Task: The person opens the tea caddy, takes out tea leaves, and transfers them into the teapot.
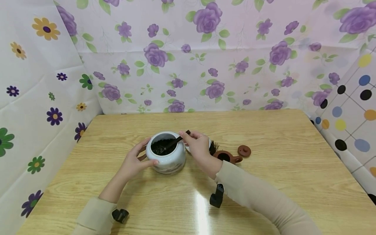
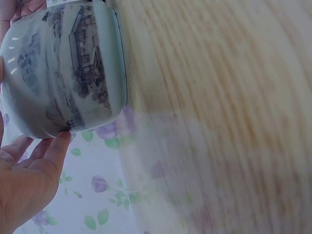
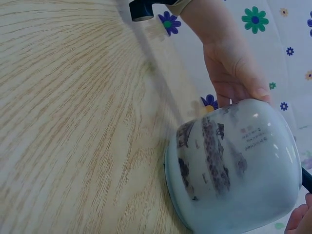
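A pale blue ceramic jar (image 1: 166,154) painted with a landscape stands on the wooden table (image 1: 264,182), filled with dark tea leaves (image 1: 162,143). My left hand (image 1: 134,161) cups the jar's left side, thumb on its front; the jar (image 2: 63,68) and that hand (image 2: 29,180) fill the left wrist view. My right hand (image 1: 197,143) pinches a dark spoon (image 1: 171,145) whose bowl lies in the leaves. The right wrist view shows the jar (image 3: 234,170) with my left hand (image 3: 229,73) behind it. A brown clay teapot (image 1: 227,157) sits right of the jar, its lid (image 1: 244,150) beside it.
Flowered paper walls close in the table at the back, left and right. Something white with a dark brush-like tuft (image 1: 213,147) stands behind my right hand, mostly hidden. Bare wood spreads across the front and right of the table.
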`<state>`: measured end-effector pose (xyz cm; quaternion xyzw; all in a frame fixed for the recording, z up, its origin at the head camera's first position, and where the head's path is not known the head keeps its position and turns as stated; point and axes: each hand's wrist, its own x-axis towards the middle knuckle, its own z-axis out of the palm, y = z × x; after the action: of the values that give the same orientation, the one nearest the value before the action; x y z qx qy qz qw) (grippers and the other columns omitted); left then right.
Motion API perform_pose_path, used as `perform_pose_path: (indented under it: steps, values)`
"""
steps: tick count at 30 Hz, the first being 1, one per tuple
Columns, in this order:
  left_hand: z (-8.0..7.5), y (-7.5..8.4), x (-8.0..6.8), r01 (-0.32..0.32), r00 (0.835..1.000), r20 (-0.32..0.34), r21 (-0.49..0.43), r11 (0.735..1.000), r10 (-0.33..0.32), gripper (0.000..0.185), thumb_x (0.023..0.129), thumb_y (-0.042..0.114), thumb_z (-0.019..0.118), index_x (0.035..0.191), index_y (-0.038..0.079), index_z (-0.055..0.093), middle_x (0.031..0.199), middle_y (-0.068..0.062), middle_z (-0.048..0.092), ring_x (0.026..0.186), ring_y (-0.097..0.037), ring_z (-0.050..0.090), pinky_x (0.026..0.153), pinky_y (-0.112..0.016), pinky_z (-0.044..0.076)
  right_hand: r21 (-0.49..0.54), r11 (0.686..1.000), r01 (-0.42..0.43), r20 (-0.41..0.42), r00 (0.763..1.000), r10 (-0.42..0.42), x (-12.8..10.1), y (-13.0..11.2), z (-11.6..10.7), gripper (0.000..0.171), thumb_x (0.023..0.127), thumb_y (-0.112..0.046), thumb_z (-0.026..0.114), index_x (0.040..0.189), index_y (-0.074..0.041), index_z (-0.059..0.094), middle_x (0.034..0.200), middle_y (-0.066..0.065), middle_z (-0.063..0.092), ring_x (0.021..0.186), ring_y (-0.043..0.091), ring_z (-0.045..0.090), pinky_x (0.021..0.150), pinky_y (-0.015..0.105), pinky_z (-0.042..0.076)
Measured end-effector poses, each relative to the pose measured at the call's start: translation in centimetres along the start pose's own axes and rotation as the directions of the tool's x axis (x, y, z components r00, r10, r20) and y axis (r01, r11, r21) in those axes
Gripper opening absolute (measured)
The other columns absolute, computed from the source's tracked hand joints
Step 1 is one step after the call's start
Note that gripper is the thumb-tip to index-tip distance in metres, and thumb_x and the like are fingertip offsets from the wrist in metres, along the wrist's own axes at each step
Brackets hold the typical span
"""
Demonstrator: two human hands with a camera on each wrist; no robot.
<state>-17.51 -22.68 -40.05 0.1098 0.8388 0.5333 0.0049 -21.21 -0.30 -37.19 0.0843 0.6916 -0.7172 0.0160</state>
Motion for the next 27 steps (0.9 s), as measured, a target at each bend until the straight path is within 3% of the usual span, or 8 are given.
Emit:
perform_pose_path:
  steps: [5,12,27]
  values:
    - [0.0,0.0,0.0,0.000,1.000,0.000,-0.003,1.000,0.000,0.083,0.073,0.017,0.078,0.143,0.014,0.033,0.145,-0.011,0.035,0.129,-0.032,0.038,0.103,-0.048,0.038,0.097,0.995,-0.010,0.003,1.000,0.010,0.2,0.0,-0.2,0.022,0.081,-0.027,0.070,0.080,-0.005,0.068,0.071,0.005,0.069,0.066,0.012,0.065,0.080,0.035,0.056]
    - [0.0,-0.1,0.0,-0.002,1.000,0.002,-0.006,1.000,0.002,0.083,0.072,0.017,0.078,0.142,0.014,0.033,0.145,-0.011,0.035,0.128,-0.030,0.039,0.103,-0.047,0.039,0.234,0.972,-0.025,0.049,0.999,0.014,0.4,0.2,-0.5,0.022,0.081,-0.023,0.070,0.085,-0.001,0.066,0.074,0.004,0.069,0.064,0.012,0.067,0.071,0.030,0.058]
    - [0.0,0.0,0.0,0.015,1.000,-0.001,0.000,1.000,-0.015,0.083,0.072,0.018,0.078,0.143,0.015,0.033,0.145,-0.011,0.034,0.128,-0.030,0.039,0.104,-0.047,0.038,0.353,0.934,-0.050,0.056,0.998,0.032,0.2,-0.3,-1.0,0.021,0.082,-0.020,0.069,0.089,-0.001,0.066,0.074,0.003,0.068,0.068,0.014,0.069,0.075,0.032,0.058]
